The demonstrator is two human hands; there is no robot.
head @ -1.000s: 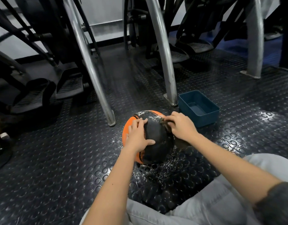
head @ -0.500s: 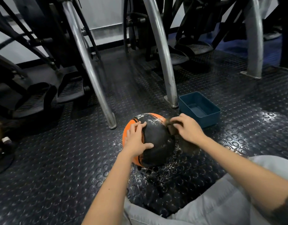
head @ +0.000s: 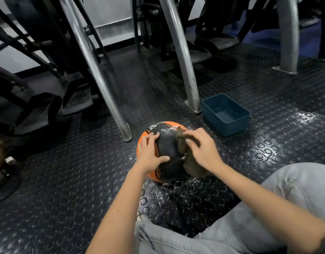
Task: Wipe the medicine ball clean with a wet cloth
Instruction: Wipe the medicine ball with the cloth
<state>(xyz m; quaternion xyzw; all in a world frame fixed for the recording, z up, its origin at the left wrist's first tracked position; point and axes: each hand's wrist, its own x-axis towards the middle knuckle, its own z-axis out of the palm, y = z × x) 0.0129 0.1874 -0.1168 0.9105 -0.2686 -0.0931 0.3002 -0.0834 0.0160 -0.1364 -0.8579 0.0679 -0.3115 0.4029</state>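
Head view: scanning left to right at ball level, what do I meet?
Silver metal machine leg's foot → left hand → right hand → teal rectangular plastic tub. Orange-and-black medicine ball and brown cloth overlap the hands, so unplaced.

ball (head: 167, 149) top: taken by left hand (head: 150, 154), right hand (head: 204, 151) gripping cloth (head: 189, 165) | left: open floor (head: 75, 180) | far-left: steel leg (head: 101, 83), foot just beside ball | far-right: second leg (head: 183, 66), tub (head: 231, 128) near, narrow gaps | near: trousers (head: 268, 208) close in | beyond: pedals (head: 38, 110) crowd floor
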